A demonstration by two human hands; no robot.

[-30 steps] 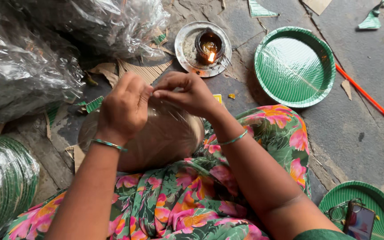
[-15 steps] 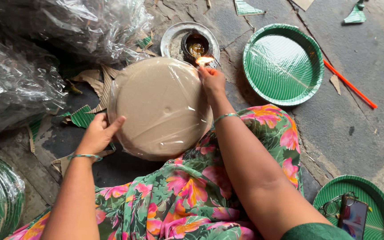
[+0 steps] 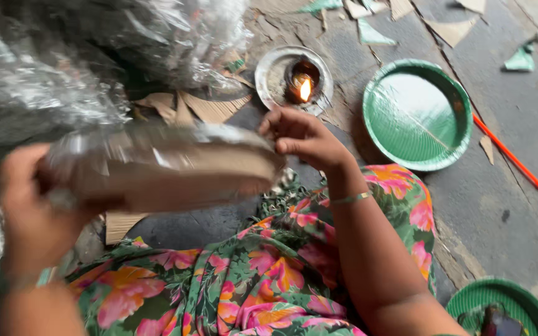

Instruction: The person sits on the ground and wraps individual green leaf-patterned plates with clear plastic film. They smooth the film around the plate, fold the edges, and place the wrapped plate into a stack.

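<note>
Hands (image 3: 306, 138) (image 3: 29, 211) gripping opposite ends of blurred, plastic-wrapped brown plate stack (image 3: 163, 168), near lit lamp (image 3: 303, 84)

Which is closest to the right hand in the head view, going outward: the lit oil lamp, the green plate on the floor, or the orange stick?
From the right hand:
1. Lit oil lamp on its round metal dish, just above the hand.
2. Green plate, farther off to the right on the floor.
3. Orange stick, beyond that plate's right edge, farthest.
</note>
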